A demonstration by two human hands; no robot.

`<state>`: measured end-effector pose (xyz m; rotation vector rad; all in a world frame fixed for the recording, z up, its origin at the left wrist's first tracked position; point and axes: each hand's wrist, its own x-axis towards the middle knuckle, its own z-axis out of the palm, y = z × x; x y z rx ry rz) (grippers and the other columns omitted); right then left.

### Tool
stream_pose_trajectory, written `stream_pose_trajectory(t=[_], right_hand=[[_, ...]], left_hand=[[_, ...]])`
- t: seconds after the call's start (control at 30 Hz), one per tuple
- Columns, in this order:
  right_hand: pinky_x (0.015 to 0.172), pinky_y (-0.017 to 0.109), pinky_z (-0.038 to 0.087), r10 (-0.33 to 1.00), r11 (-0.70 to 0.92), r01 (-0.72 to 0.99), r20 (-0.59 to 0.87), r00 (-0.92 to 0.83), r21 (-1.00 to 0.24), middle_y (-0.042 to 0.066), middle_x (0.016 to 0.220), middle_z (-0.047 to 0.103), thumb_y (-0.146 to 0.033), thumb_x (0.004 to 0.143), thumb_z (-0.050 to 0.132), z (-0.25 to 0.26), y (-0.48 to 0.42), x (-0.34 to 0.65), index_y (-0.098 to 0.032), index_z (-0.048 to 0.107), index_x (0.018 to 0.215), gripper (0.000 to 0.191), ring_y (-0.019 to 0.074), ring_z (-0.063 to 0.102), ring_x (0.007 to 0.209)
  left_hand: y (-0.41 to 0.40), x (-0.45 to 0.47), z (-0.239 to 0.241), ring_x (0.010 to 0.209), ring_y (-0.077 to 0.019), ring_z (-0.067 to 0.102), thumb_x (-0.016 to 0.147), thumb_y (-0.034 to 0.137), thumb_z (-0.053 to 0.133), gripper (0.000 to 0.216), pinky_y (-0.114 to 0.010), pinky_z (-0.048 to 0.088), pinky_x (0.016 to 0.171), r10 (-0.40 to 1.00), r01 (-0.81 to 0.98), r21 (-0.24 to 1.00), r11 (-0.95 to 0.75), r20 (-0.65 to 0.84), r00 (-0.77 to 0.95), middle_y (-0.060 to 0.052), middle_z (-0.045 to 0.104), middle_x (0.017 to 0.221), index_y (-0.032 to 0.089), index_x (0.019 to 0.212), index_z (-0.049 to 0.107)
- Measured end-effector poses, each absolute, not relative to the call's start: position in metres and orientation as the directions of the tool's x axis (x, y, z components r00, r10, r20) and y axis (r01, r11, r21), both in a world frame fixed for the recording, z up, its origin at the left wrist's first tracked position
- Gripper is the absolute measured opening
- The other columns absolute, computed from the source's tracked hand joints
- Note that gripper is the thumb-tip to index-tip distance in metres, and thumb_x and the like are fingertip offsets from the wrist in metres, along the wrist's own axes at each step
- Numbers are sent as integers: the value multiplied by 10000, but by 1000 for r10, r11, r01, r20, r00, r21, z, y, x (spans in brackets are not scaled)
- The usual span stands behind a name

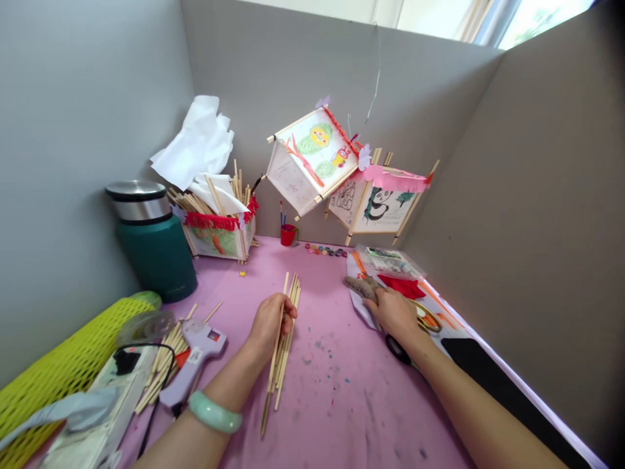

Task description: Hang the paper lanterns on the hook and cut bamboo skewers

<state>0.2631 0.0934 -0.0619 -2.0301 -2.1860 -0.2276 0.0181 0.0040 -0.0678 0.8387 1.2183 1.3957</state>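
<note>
My left hand (274, 319) is closed around thin wooden sticks (280, 365), which lie lengthwise on the pink tabletop (336, 404). One slim piece among them has a darker, brass-coloured lower end. At the right, my right hand (396, 314) has its fingers curled on a grey-brown object (361, 286) with faint markings; its kind is unclear. Black-handled scissors (398, 348) lie partly beneath that wrist. Beside it are a gold-coloured ring of tape (430, 317) and red material (403, 286).
A lilac glue gun (195, 355), loose sticks and a white power strip (92, 417) lie left. Behind stand a green flask (153, 251) and a stick-filled paper box (219, 238). Two decorated paper lanterns (317, 153) hang at the back. Grey panels (88, 117) enclose the table.
</note>
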Motion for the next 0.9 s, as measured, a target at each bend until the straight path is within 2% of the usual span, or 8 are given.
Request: stream_pose_trajectory(t=[0.13, 0.23, 0.33, 0.5, 0.6, 0.7, 0.8, 0.9], right_hand=[[715, 346, 424, 977, 56, 998, 206, -47, -38, 138, 891, 665, -432, 868, 393, -61, 97, 251, -156, 622, 1042, 399, 274, 612, 857], [722, 337, 422, 972, 89, 992, 224, -68, -84, 153, 917, 664, -413, 885, 360, -50, 109, 226, -148, 568, 1158, 433, 278, 609, 885], [702, 292, 423, 967, 167, 976, 217, -135, -138, 168, 968, 656, -421, 896, 344, -40, 124, 192, -117, 573, 1153, 459, 257, 613, 898], [730, 219, 416, 933, 332, 923, 214, -290, -197, 67, 1072, 646, -514, 871, 379, -37, 122, 170, -198, 480, 1264, 514, 171, 594, 944], [753, 249, 405, 952, 272, 947, 195, -238, -173, 62, 1048, 653, -444, 877, 392, -38, 108, 208, -220, 595, 1122, 389, 190, 583, 952], [709, 288, 402, 984, 110, 986, 156, -91, -124, 114, 972, 657, -365, 881, 368, -39, 97, 266, -161, 657, 970, 365, 230, 582, 905], [706, 293, 391, 994, 32, 996, 111, -23, -81, 126, 966, 643, -331, 840, 441, -46, 91, 311, -145, 652, 957, 305, 232, 563, 898], [730, 289, 379, 995, 63, 995, 81, -57, -79, 123, 992, 627, -310, 818, 487, -57, 90, 327, -148, 639, 977, 273, 227, 542, 928]], left_hand=[[4, 20, -68, 272, -61, 318, 714, 279, 386, 198, -199, 219, 337, 974, -272, 960, 65, -120, -193, 45, 476, 384, 179, 568, 476], [4, 20, -69, 267, -60, 318, 705, 271, 387, 180, -200, 225, 337, 975, -290, 955, 60, -119, -190, 50, 473, 386, 181, 574, 470], [3, 21, -69, 267, -59, 321, 697, 273, 396, 168, -200, 225, 334, 976, -307, 950, 50, -111, -186, 52, 475, 394, 181, 574, 465], [2, 19, -67, 287, -51, 342, 695, 283, 412, 143, -194, 224, 328, 988, -338, 940, 47, -94, -125, 45, 527, 484, 181, 606, 458], [2, 18, -65, 283, -48, 342, 699, 300, 414, 140, -191, 216, 317, 992, -355, 931, 82, -112, -65, 46, 536, 511, 185, 627, 448], [1, 21, -63, 284, -55, 370, 695, 302, 431, 140, -188, 239, 312, 987, -354, 922, 157, -163, 15, 34, 550, 511, 182, 625, 449], [-2, 28, -63, 357, -93, 495, 684, 275, 455, 140, -208, 366, 365, 971, -327, 914, 240, -225, 83, -18, 608, 562, 165, 598, 475], [-4, 34, -63, 525, -141, 615, 674, 248, 471, 151, -263, 493, 534, 964, -300, 916, 267, -256, 78, -82, 669, 690, 144, 572, 513]])
